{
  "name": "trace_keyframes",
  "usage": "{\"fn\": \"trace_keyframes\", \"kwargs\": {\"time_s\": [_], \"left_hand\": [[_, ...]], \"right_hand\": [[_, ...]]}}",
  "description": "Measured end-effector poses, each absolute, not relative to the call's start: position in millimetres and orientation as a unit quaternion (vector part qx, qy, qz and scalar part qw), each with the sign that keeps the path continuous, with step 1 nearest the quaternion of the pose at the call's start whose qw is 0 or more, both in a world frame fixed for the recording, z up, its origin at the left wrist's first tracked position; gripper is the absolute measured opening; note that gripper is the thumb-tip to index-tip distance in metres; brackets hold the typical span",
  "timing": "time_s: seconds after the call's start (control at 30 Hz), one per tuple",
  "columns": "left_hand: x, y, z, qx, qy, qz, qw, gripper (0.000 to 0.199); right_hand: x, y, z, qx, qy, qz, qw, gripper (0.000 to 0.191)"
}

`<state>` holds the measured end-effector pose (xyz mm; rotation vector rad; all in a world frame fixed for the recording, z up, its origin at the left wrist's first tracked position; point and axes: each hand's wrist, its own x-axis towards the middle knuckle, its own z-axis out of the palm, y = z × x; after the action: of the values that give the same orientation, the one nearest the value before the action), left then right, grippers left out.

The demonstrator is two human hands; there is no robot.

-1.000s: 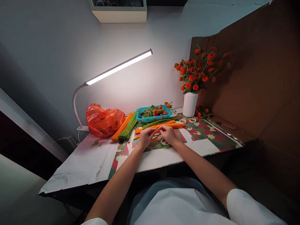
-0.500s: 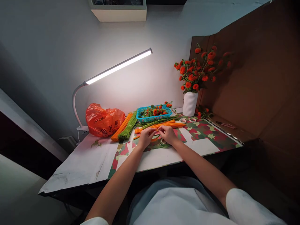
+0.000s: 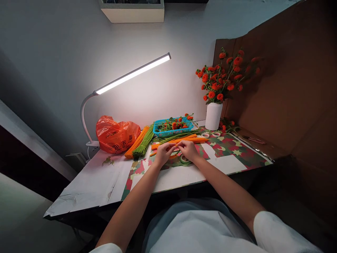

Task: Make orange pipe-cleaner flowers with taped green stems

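My left hand [image 3: 163, 153] and my right hand [image 3: 188, 149] meet at the fingertips above the table's patterned cover. Both are closed in a pinch on a small orange piece, probably a stem end, mostly hidden by the fingers. Just behind them lie loose orange stems [image 3: 196, 140] and green stems [image 3: 181, 135]. Under my right hand is a roll of green tape [image 3: 184, 160]. A blue basket [image 3: 172, 133] with orange flowers and green stems stands farther back. Left of my hands are an orange bundle [image 3: 137, 142] and a green bundle [image 3: 143, 144].
A red plastic bag [image 3: 116, 135] sits by the lamp [image 3: 134, 73] at the left. Back right stands a white vase [image 3: 213, 116] of orange flowers, near two white tape rolls [image 3: 205, 135]. Cardboard [image 3: 284, 88] rises along the right side.
The camera view has shifted very slightly. Both hands stay together at nearly the same place, with only a small change at the fingertips.
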<state>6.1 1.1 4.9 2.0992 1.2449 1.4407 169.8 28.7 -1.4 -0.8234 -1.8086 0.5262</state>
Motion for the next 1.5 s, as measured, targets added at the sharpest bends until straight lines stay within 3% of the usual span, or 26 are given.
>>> {"fn": "trace_keyframes", "kwargs": {"time_s": [0.2, 0.37, 0.93, 1.23, 1.4, 1.5], "left_hand": [[5, 4, 1, 0.671, 0.41, 0.549, 0.283, 0.05], [4, 8, -1, 0.62, 0.401, 0.584, 0.337, 0.045], [7, 0, 7, 0.621, 0.396, 0.59, 0.33, 0.035], [3, 4, 8, 0.571, 0.412, 0.59, 0.396, 0.033], [4, 1, 12, 0.526, 0.411, 0.577, 0.471, 0.035], [6, -1, 13, 0.514, 0.415, 0.583, 0.472, 0.041]], "right_hand": [[171, 33, 0, -0.412, -0.648, 0.241, 0.593, 0.013], [175, 39, -2, -0.424, -0.614, 0.256, 0.614, 0.013], [175, 42, -4, -0.41, -0.625, 0.315, 0.585, 0.01], [179, 36, 2, -0.402, -0.684, 0.199, 0.576, 0.01], [173, 25, 6, -0.302, -0.752, 0.384, 0.441, 0.022], [170, 23, 6, -0.296, -0.777, 0.377, 0.408, 0.026]]}}
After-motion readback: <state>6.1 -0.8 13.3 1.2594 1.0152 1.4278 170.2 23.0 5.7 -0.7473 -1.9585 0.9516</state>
